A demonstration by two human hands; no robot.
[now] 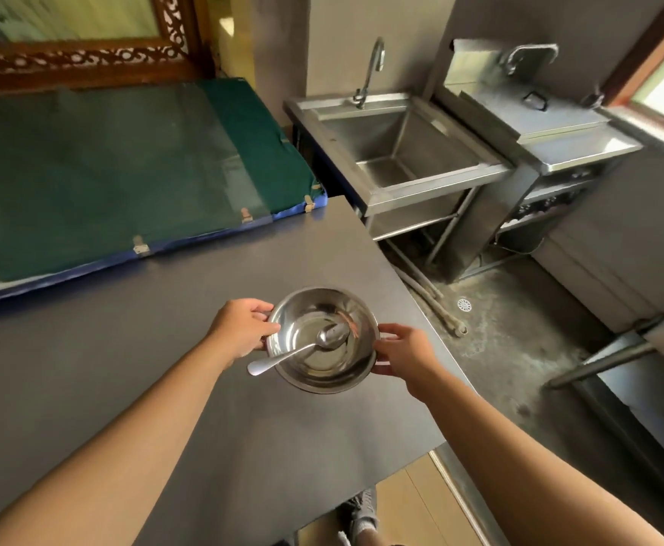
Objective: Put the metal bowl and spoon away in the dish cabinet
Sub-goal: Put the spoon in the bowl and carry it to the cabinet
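Your bowl (322, 340) sits on the grey worktop (164, 348), close to the worktop's right edge, and it lies straight ahead of you, squarely between your two hands. The spoon (302, 350) rests inside it: its head lies on the bowl's floor a little right of centre, and its handle runs down and to the left, crossing the bowl's near-left rim and sticking out past it over the worktop. That long axis points toward your left forearm, so the handle end is the loose part to mind.

Your left hand (243, 329) is closed on the bowl's left rim, thumb over the lip and fingers at the outer wall. Your right hand (405, 350) cups the right rim from outside, fingers curled against the wall, with the thumb at the upper edge. Both hands look equally near; neither touches the spoon. Whether the bowl is already off the worktop or only gripped, you cannot tell from here.

Beyond the bowl, up and to the right, stands the steel sink (401, 151); to the bowl's upper left lies a green-covered slab (105, 171). No dish cabinet is plainly in view, so the carry will likely need a turn. Keep the bowl level, I would judge, or the spoon slides out on the left.
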